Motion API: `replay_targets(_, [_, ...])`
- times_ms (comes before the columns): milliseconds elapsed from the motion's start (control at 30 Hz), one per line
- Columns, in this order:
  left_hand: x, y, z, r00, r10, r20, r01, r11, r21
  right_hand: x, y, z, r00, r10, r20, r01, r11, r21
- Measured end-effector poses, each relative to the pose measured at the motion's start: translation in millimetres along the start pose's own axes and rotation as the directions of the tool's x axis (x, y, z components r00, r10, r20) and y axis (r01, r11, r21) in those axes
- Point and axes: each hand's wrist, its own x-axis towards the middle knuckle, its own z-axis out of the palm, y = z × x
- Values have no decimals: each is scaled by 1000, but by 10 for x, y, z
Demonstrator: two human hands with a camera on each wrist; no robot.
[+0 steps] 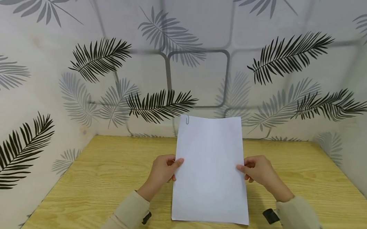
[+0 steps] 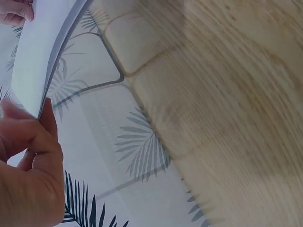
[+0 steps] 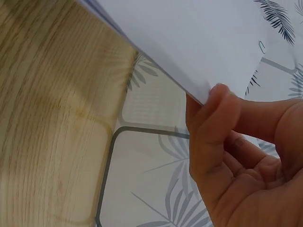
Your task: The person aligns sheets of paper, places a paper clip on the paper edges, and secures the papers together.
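A stack of white paper sheets point(image 1: 210, 171) stands raised off the wooden table, its blank face toward me. Near its top left corner sits a paper clip point(image 1: 187, 120), which also shows in the right wrist view as a small clip point(image 3: 261, 47). My left hand point(image 1: 164, 169) pinches the left edge of the stack, thumb on the front and fingers behind. On the opposite edge, my right hand point(image 1: 258, 169) pinches the paper the same way. Several layers show along the edge of the sheets point(image 2: 47, 52) in the left wrist view.
The light wooden table point(image 1: 111, 180) spreads under the hands and reaches back to the wall. Behind and at both sides stands a wall covering point(image 1: 198, 77) with grey and black leaf prints. Dark straps point(image 1: 271, 216) show by the sleeves.
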Motion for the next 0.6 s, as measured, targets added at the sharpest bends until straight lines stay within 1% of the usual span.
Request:
replay_targets(67, [-2,5,4,1000,-19,16,19,999,-38,8,13,14,1000,13,4,-13,1000,24])
replay_targets(167, [3,4,17,999,-30,21,31,998,-53,19,31,29,1000,13,-3,-12,1000,22])
replay_targets(300, [18,-18,50,997,-67,34,69,996,-54,32,48,63,1000,15,-7,-15,999,-29])
replay_targets(433, [22,-55,84,993,-94,67,97,994,-43,36,59,119,999,36,0,-36,994,-101])
replay_targets(533, [20,-78,105,991,-96,93,100,995,-30,36,72,152,999,45,0,-44,989,-140])
replay_targets(600, [25,-88,118,989,-102,104,105,994,-17,36,85,164,999,48,-1,-48,988,-149])
